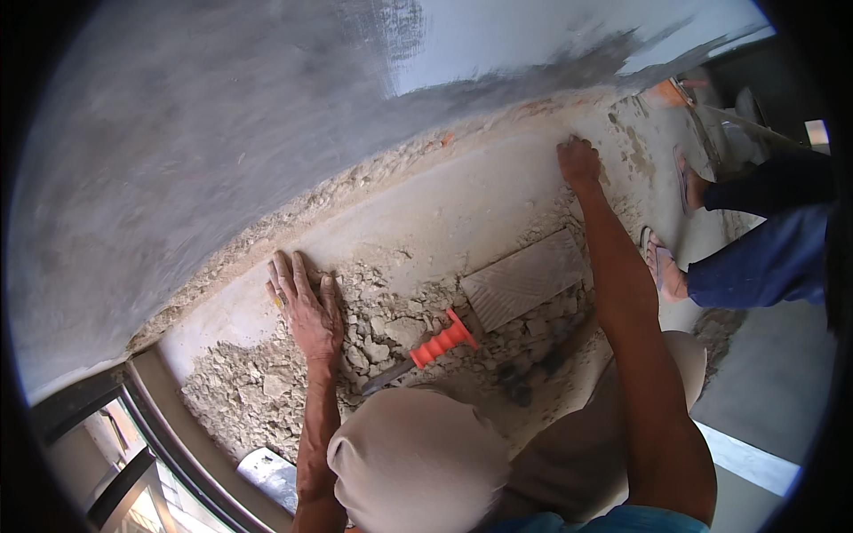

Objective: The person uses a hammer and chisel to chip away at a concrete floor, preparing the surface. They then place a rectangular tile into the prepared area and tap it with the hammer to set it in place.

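- Two knees (418, 462) in tan cloth bulge up, one at the lower middle of the frame, the other right of the right forearm.
- Just above the lower-middle knee lies a chisel (437, 346) with a ribbed orange handle, its dark blade pointing down and left; no hand is touching it.
- Broken rubble (258, 391) spreads from the lower left across the middle, around the chisel.
- A shiny pale piece (271, 475) sits at the lower left, beside the left forearm, near a dark window frame (164, 435).
- The left hand (308, 311), left of centre, lies palm down with fingers spread and thumb apart, at the edge between the rubble and a smooth pale strip (435, 213); something yellow shows on one finger.
- Right of centre, a grooved tile (524, 277) lies tilted on the rubble, near the right forearm.
- The pale strip runs from the lower left towards the upper right, between rubble and wall.
- The right hand (579, 163), upper right of centre, rests at the far part of that strip, fingers curled in; whether it pinches anything I cannot tell.
- A grey wall (195, 151) fills the upper left, its bottom edge rough and chipped.
- At the right edge stands another person in blue trousers (764, 271) and sandals (653, 253).
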`<action>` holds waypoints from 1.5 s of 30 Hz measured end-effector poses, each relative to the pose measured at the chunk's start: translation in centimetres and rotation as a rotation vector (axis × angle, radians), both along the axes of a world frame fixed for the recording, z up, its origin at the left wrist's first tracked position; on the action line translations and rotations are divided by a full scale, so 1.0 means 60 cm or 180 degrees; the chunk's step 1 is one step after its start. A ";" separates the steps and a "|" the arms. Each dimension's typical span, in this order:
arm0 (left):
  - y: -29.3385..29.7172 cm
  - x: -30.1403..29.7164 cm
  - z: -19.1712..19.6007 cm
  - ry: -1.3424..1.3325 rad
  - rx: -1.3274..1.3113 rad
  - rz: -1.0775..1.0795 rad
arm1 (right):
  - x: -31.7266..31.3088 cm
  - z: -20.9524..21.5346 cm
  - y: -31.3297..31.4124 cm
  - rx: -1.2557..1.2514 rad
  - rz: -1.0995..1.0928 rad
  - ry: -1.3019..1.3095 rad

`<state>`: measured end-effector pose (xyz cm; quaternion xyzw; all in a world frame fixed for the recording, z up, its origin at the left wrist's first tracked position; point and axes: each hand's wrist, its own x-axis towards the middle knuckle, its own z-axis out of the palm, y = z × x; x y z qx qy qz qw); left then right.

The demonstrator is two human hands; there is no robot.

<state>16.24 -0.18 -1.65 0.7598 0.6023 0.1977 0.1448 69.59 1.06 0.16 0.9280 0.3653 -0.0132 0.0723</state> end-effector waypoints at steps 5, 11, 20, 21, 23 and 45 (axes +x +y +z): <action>0.000 0.005 -0.004 0.0016 0.0008 0.0013 | 0.009 -0.011 0.000 0.0577 0.0982 0.0238; -0.002 0.000 -0.002 0.0004 -0.0019 -0.0025 | -0.117 -0.051 0.004 0.0781 0.1434 -0.0036; 0.001 -0.003 -0.004 0.0052 -0.0053 0.0032 | -0.445 0.001 -0.045 0.0265 0.3846 0.2101; -0.001 -0.007 -0.003 0.0078 -0.0049 0.0046 | -0.448 0.004 -0.043 0.0396 0.3411 0.1876; -0.002 -0.004 0.002 0.0073 -0.0022 0.0012 | -0.417 0.013 -0.020 0.0654 0.2549 0.1362; -0.003 -0.015 0.000 0.0019 0.0050 -0.0522 | -0.183 0.167 -0.069 -0.1865 0.3453 0.0869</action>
